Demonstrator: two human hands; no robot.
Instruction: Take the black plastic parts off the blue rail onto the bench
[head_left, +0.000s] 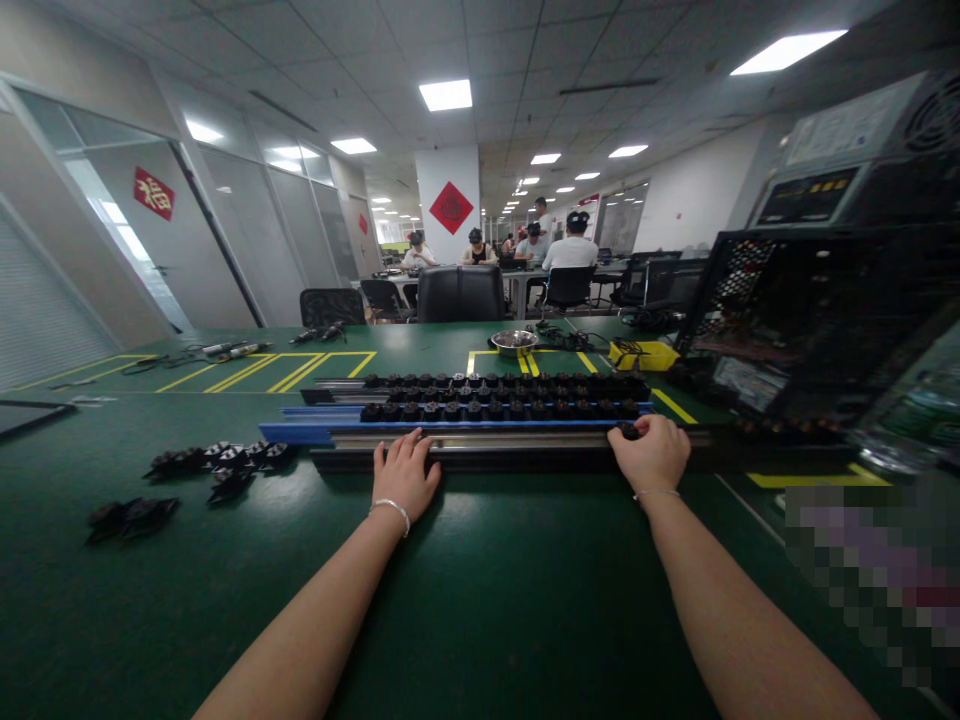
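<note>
A long black rail with a metallic groove [525,441] lies crosswise on the green table in front of me. My left hand [405,478] rests on its left part with the fingers spread, holding nothing. Toward the rail's right end, my right hand [651,454] pinches a small black part [627,430] at the groove, mostly covered by the fingers. Behind are blue rails [296,432] and a row of small black parts with metal tops [495,411]. Another such row [480,382] sits farther back. Loose black parts [225,458] lie in a cluster to the left.
More black pieces [133,518] lie at the near left. Beyond the rails stand a metal bowl [514,342], a yellow tray [661,356] and cables. An opened computer case [810,310] and a plastic bottle [919,420] bound the right side. People sit at distant tables.
</note>
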